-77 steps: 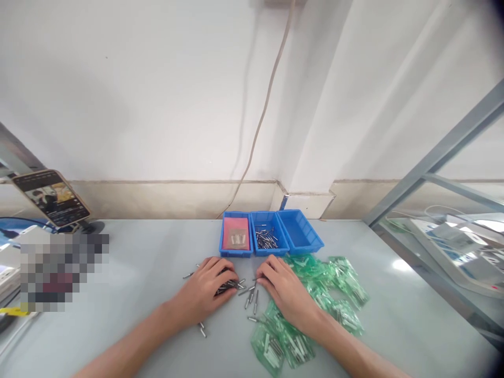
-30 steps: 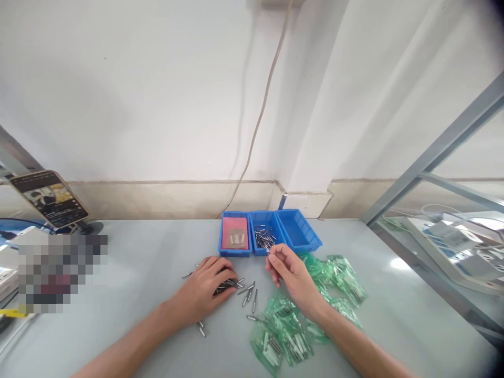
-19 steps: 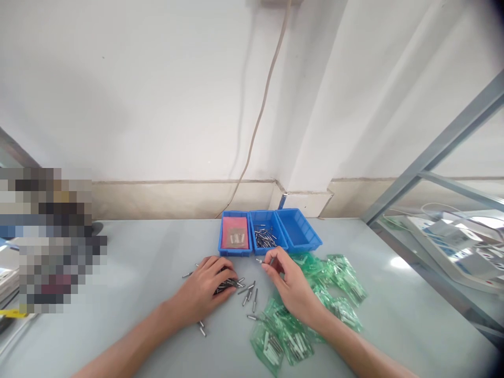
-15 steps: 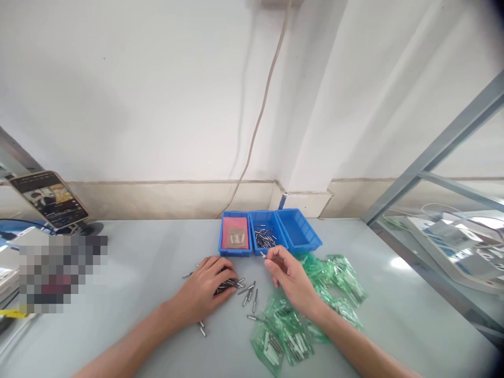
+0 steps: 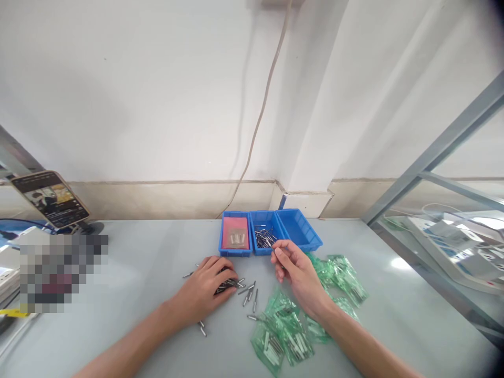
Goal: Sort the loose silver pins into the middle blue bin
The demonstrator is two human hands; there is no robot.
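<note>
My left hand (image 5: 207,286) lies curled over a pile of small metal pins (image 5: 226,285) on the table, fingers wrapped round part of it. More loose pins (image 5: 249,295) are scattered to its right, and a few lie beside and below the wrist. Just in front of the middle blue bin (image 5: 264,216), my right hand (image 5: 298,270) is raised with thumb and index finger pinched together. Whatever sits in that pinch is hidden. Thin metal pins (image 5: 264,238) fill the bottom of this bin. Under and around my right forearm are green plastic bags (image 5: 289,325) holding white and metal pieces.
The left blue bin (image 5: 221,233) holds a pink sheet and a small clear packet. At the right stands another blue bin (image 5: 301,231). A phone (image 5: 51,199) on a stand is at far left; a metal frame (image 5: 429,152) rises at right.
My right hand has shifted slightly right; the small white-tipped piece between its fingertips no longer shows. My left hand has stayed on the pins.
</note>
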